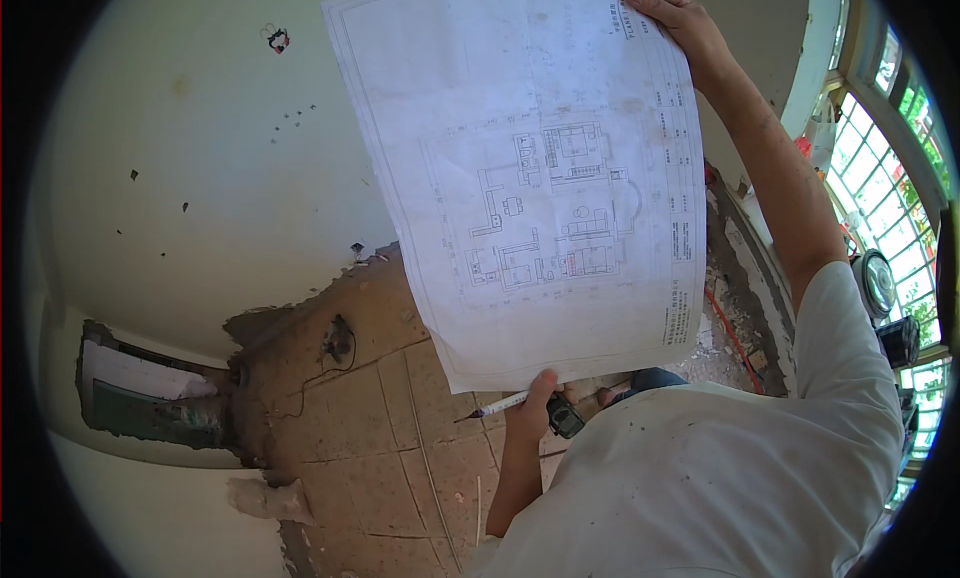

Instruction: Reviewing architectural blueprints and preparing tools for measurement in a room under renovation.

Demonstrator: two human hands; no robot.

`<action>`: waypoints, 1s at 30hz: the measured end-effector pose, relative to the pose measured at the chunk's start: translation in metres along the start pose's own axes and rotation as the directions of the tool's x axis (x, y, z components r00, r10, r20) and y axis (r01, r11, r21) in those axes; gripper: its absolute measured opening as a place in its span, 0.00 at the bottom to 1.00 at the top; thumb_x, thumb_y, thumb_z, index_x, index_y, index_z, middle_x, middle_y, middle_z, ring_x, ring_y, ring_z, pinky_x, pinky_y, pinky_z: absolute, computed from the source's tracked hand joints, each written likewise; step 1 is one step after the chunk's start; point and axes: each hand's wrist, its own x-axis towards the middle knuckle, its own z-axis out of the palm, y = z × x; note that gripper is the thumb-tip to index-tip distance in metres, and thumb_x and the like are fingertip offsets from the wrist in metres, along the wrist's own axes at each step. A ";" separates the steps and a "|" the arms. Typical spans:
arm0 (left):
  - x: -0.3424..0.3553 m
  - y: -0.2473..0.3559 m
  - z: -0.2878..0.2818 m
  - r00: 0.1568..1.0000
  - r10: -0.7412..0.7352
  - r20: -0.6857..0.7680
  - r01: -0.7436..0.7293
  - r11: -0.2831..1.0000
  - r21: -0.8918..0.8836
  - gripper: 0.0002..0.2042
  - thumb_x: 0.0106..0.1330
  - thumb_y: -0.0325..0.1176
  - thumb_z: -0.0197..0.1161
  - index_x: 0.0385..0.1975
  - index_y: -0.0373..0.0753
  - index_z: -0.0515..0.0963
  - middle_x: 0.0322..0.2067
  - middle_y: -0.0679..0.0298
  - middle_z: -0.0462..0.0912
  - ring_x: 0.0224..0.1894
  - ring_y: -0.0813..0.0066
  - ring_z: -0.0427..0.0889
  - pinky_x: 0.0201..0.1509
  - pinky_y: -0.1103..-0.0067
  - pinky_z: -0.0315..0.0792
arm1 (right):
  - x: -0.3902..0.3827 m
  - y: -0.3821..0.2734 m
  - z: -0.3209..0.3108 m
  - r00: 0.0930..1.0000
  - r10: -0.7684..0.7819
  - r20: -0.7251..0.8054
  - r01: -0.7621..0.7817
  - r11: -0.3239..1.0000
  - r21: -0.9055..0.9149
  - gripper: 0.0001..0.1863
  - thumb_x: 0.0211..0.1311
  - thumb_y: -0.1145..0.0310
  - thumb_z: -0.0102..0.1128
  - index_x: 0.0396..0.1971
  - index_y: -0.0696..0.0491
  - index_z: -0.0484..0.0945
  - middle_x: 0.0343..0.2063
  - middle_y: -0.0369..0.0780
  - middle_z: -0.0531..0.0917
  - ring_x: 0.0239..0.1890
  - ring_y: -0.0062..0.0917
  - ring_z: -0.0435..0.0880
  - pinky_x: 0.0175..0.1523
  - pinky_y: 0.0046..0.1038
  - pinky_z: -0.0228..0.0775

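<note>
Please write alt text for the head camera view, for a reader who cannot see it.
A large white paper floor-plan sheet is held up by the right hand at its top corner and the left hand at its bottom edge, the left also gripping a white pen, above a worn tan tiled floor.

The person wears a white short-sleeved T-shirt [720,478], loose and softly creased, speckled with small dark flecks of dirt across the chest and belly. Its right sleeve [845,318] ends above the elbow with a plain hem, leaving both forearms bare. Below the shirt's edge shows a small patch of blue denim trousers [655,380].
</note>
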 end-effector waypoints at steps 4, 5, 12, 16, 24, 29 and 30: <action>0.000 0.000 -0.003 0.999 -0.039 -0.015 0.038 0.999 -0.008 0.10 0.64 0.34 0.60 0.24 0.36 0.72 0.23 0.56 0.78 0.21 0.67 0.79 0.25 0.75 0.76 | -0.006 -0.006 0.008 0.998 0.067 0.019 -0.068 0.997 0.044 0.17 0.64 0.60 0.59 0.42 0.61 0.80 0.32 0.38 0.83 0.33 0.21 0.80 0.41 0.26 0.74; 0.000 -0.001 -0.002 0.999 -0.040 -0.016 0.040 0.999 -0.009 0.10 0.64 0.34 0.60 0.24 0.36 0.72 0.23 0.56 0.78 0.21 0.67 0.79 0.25 0.75 0.76 | -0.006 -0.005 0.008 0.997 0.069 0.020 -0.069 0.997 0.042 0.17 0.64 0.60 0.59 0.42 0.61 0.80 0.32 0.38 0.83 0.33 0.21 0.80 0.41 0.26 0.74; 0.000 0.001 -0.001 0.999 -0.036 -0.025 0.036 0.999 -0.001 0.10 0.65 0.33 0.59 0.23 0.36 0.71 0.23 0.55 0.79 0.21 0.67 0.79 0.25 0.75 0.76 | -0.005 -0.003 0.009 0.996 0.082 0.027 -0.085 0.987 0.139 0.17 0.64 0.62 0.59 0.43 0.62 0.79 0.32 0.39 0.83 0.32 0.23 0.81 0.40 0.27 0.75; 0.001 0.001 0.000 1.000 0.000 0.006 0.000 1.000 0.002 0.10 0.65 0.33 0.59 0.23 0.36 0.71 0.22 0.56 0.79 0.21 0.67 0.79 0.26 0.75 0.76 | 0.000 0.002 0.006 0.996 0.074 0.041 -0.079 0.983 0.165 0.17 0.64 0.62 0.60 0.42 0.61 0.80 0.31 0.38 0.83 0.32 0.22 0.81 0.39 0.27 0.75; 0.002 -0.001 -0.001 0.999 -0.030 -0.035 0.030 1.000 -0.005 0.11 0.64 0.34 0.60 0.24 0.36 0.72 0.23 0.56 0.79 0.21 0.67 0.79 0.26 0.75 0.76 | 0.002 0.006 0.010 0.996 0.062 0.066 -0.073 0.981 0.179 0.15 0.64 0.61 0.60 0.39 0.59 0.81 0.30 0.37 0.83 0.31 0.21 0.81 0.38 0.26 0.75; 0.002 -0.002 -0.001 0.999 -0.030 -0.035 0.030 0.999 -0.012 0.10 0.64 0.34 0.61 0.24 0.36 0.72 0.24 0.55 0.79 0.21 0.67 0.79 0.26 0.75 0.76 | 0.004 0.008 0.011 0.997 0.021 0.075 -0.032 0.988 0.153 0.15 0.64 0.61 0.60 0.39 0.59 0.81 0.30 0.37 0.82 0.31 0.21 0.81 0.38 0.26 0.74; 0.002 -0.003 -0.002 0.999 -0.033 -0.042 0.033 0.999 -0.003 0.10 0.64 0.34 0.60 0.24 0.36 0.72 0.23 0.55 0.79 0.22 0.67 0.79 0.26 0.75 0.76 | 0.005 0.008 0.011 0.997 0.037 0.073 -0.047 0.989 0.143 0.15 0.64 0.61 0.60 0.39 0.59 0.81 0.30 0.37 0.82 0.31 0.21 0.81 0.39 0.26 0.74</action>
